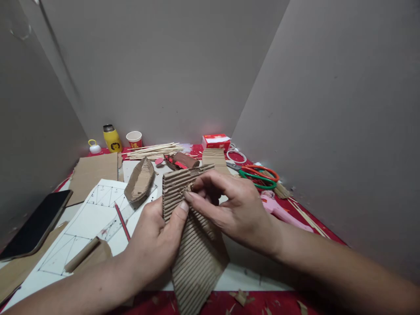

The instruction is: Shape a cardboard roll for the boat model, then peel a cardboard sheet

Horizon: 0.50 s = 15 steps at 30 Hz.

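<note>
A sheet of corrugated cardboard [200, 258] with its ridges exposed is held up in front of me. My left hand [164, 232] grips its left edge, thumb on the ridged face and the other fingers hidden behind. At the upper part of the sheet, my right hand [229, 201] pinches a small torn scrap of brown paper [188, 188] between thumb and index finger. Behind the sheet, to the left, lies a small cardboard boat shape [141, 181]. A brown cardboard piece with red parts [183, 161] sits just beyond the sheet's top.
A phone [36, 223], drawn plans [75, 227] and a red pencil [122, 221] lie left. Further back stand a yellow bottle [112, 139], paper cup [134, 139], wooden sticks [151, 152] and red box [216, 141]. Scissors [259, 175] and a pink tool [282, 212] lie right.
</note>
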Each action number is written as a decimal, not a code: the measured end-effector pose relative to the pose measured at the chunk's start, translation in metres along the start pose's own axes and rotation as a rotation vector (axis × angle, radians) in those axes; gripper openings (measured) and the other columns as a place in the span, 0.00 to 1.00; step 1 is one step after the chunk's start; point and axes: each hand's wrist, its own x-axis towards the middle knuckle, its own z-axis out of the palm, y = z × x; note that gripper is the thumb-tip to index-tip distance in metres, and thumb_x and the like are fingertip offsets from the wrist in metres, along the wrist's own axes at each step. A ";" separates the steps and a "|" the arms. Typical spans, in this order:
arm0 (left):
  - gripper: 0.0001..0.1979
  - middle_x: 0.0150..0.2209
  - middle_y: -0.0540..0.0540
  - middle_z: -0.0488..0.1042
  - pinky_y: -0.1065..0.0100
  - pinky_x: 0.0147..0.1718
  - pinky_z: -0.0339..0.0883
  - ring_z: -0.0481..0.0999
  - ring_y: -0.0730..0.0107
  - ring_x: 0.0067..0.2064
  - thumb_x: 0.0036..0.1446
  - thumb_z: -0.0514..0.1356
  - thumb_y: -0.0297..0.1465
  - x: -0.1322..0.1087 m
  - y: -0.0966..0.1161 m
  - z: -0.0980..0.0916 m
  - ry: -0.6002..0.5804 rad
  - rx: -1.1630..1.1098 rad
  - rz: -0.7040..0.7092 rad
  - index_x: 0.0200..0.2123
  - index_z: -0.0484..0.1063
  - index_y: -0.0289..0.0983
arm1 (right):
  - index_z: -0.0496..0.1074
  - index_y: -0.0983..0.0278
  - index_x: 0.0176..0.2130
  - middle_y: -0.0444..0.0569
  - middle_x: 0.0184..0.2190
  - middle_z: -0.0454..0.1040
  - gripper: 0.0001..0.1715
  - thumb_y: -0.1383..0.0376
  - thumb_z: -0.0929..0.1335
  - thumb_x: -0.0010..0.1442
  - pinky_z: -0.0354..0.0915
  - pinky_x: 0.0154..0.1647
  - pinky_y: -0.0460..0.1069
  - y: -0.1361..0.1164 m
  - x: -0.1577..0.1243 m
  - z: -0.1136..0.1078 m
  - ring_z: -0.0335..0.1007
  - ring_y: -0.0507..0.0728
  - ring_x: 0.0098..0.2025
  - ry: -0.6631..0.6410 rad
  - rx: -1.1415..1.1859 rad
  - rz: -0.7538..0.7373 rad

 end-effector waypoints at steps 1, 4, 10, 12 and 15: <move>0.13 0.44 0.48 0.78 0.69 0.45 0.67 0.75 0.68 0.43 0.65 0.54 0.34 -0.001 0.000 0.000 -0.005 0.017 0.005 0.47 0.75 0.39 | 0.67 0.65 0.29 0.41 0.21 0.69 0.06 0.68 0.69 0.57 0.62 0.23 0.42 -0.001 0.001 0.001 0.63 0.47 0.22 -0.005 -0.010 0.000; 0.14 0.43 0.48 0.78 0.69 0.43 0.67 0.75 0.68 0.41 0.66 0.53 0.34 -0.002 0.001 0.000 -0.018 0.050 0.007 0.47 0.75 0.39 | 0.65 0.64 0.28 0.41 0.21 0.67 0.06 0.72 0.66 0.56 0.60 0.23 0.42 -0.005 0.003 0.002 0.61 0.47 0.21 -0.001 -0.046 -0.027; 0.13 0.41 0.51 0.78 0.71 0.42 0.67 0.74 0.70 0.40 0.66 0.53 0.34 0.001 0.002 0.000 -0.008 0.021 -0.001 0.46 0.75 0.40 | 0.63 0.63 0.26 0.40 0.20 0.65 0.08 0.74 0.64 0.55 0.59 0.23 0.43 -0.003 0.001 0.001 0.59 0.47 0.21 0.032 -0.061 -0.091; 0.12 0.42 0.51 0.78 0.71 0.43 0.67 0.74 0.71 0.39 0.65 0.54 0.34 0.002 0.001 -0.001 -0.011 -0.008 -0.017 0.45 0.75 0.40 | 0.65 0.63 0.29 0.40 0.22 0.66 0.06 0.74 0.65 0.56 0.60 0.23 0.43 -0.001 -0.001 -0.001 0.61 0.48 0.22 0.062 -0.064 -0.091; 0.12 0.42 0.51 0.78 0.71 0.43 0.67 0.73 0.72 0.39 0.65 0.54 0.34 0.001 0.001 -0.001 -0.013 -0.045 -0.033 0.45 0.75 0.40 | 0.68 0.65 0.38 0.44 0.27 0.72 0.05 0.71 0.66 0.59 0.64 0.26 0.44 0.002 -0.003 -0.003 0.66 0.49 0.25 0.068 -0.111 -0.179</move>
